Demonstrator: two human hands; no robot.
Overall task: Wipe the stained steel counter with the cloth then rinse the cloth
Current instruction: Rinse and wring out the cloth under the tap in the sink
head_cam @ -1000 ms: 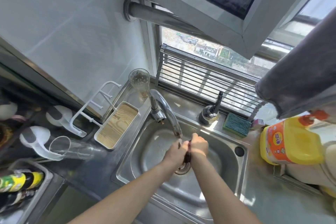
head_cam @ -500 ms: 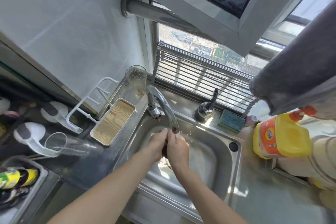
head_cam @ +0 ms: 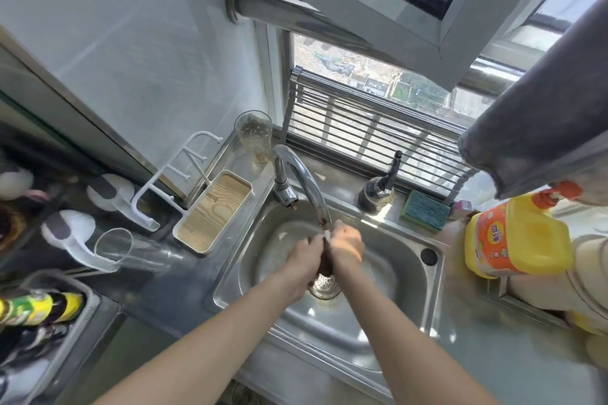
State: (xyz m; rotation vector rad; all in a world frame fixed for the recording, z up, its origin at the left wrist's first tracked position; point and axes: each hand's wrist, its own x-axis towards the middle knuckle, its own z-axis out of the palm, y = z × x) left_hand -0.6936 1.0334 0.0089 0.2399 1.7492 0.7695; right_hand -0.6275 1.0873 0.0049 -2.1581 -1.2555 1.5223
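Dark brown crumpled cloth (head_cam: 325, 260) pinched between left hand (head_cam: 304, 261) and right hand (head_cam: 347, 248) — both grips clamped on it, long axis hanging downward, directly under curved steel tap (head_cam: 304, 181), above round perforated drain strainer (head_cam: 325, 283).

The steel counter (head_cam: 487, 348) carries a sponge (head_cam: 425, 210), detergent jug (head_cam: 516, 237), and perhaps a soap dispenser (head_cam: 378, 191).

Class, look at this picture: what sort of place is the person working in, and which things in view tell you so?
Most likely a small home kitchen: a steel sink with a curved tap below a window, a green scouring sponge and a yellow detergent jug beside it.
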